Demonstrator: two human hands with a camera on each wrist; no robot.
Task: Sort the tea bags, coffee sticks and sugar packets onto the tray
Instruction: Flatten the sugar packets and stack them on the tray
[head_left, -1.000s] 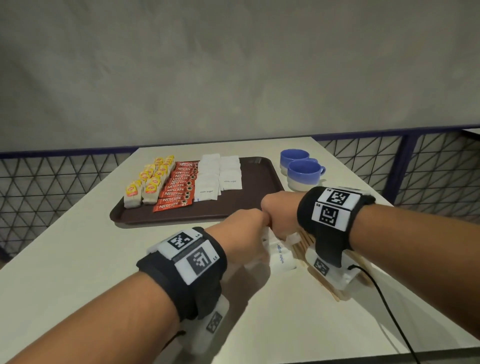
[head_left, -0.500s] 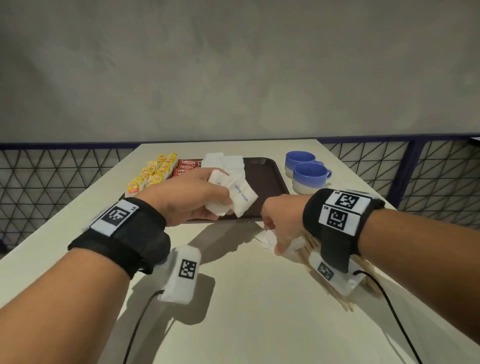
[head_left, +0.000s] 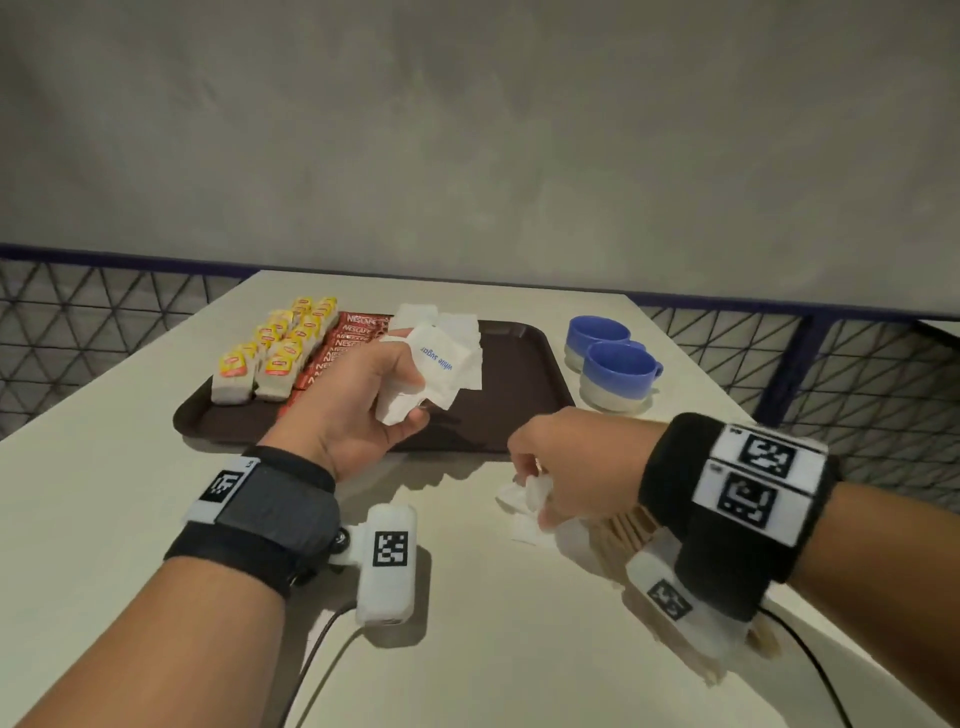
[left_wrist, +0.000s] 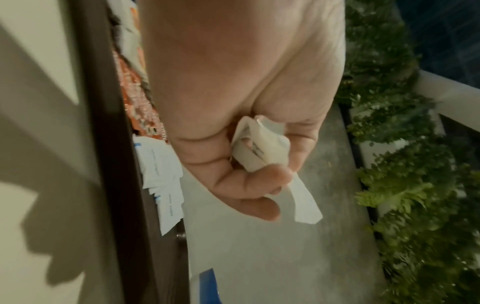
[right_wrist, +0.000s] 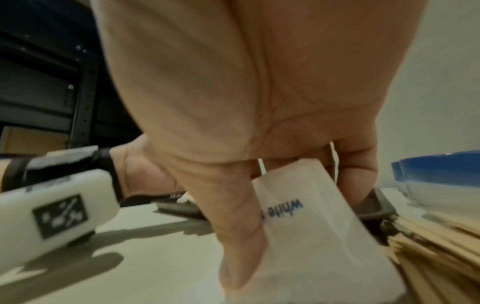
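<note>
Tea bags (head_left: 270, 358), coffee sticks (head_left: 343, 343) on tray (head_left: 524, 384); sugar packets (head_left: 434, 371) clutched in left hand (head_left: 358, 405), more pinched by right hand (head_left: 571, 467) on worktop (head_left: 493, 649).

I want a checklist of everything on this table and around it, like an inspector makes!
Surface: pale table.
Job's things: brown tray holds tea bags, coffee sticks and sugar packets; loose packets lie on the table.
Clutter: two blue cups, wooden sticks.
Grippers: left hand grips a sugar bunch over the tray; right hand pinches one white sugar packet.
Cables: black wire across the table.
Surroundings: grey wall, mesh railing, green plants.
</note>
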